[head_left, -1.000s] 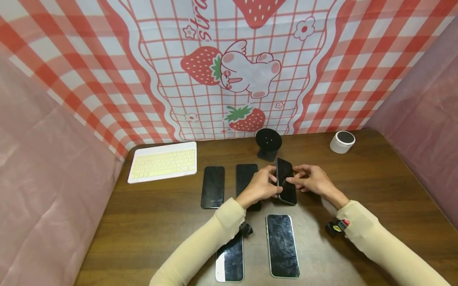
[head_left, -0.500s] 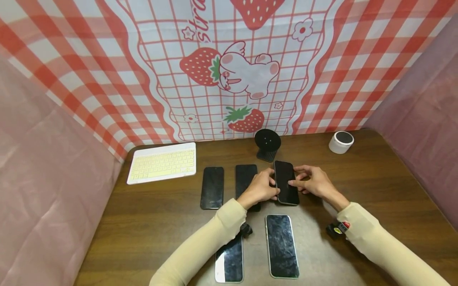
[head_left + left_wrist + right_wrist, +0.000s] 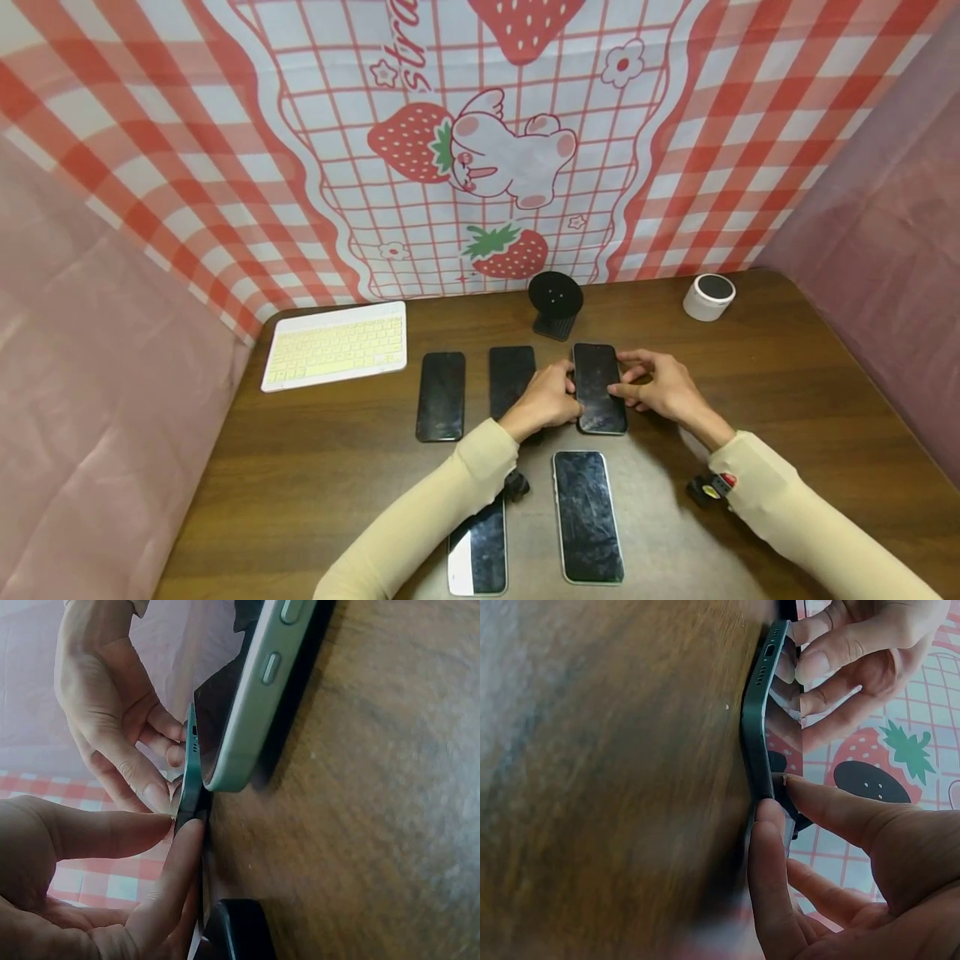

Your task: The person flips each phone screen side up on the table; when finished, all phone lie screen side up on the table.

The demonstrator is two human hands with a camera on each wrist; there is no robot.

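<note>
Between both hands a dark-screened smartphone (image 3: 600,404) with a green frame lies face up, low over the tabletop. My left hand (image 3: 550,397) pinches its left long edge between thumb and fingers. On the opposite edge, my right hand (image 3: 663,387) pinches with the thumb on the screen and fingers at the side, as the right wrist view shows. The phone's bottom end (image 3: 769,660), with its charging port, faces the right wrist camera. Under the left hand, a second black phone (image 3: 512,375) is partly hidden.
More phones lie face up: one at left (image 3: 441,396), one in front (image 3: 588,517), and one partly under the left sleeve (image 3: 480,550). Behind stand a black round-headed stand (image 3: 556,296), a white keyboard (image 3: 337,346) and a white cylinder (image 3: 709,297) on the wooden table (image 3: 300,483).
The held phone has gone from tilted up on its left edge to nearly flat, screen up. Both hands keep hold of it and have lowered with it; the view has shifted slightly.
</note>
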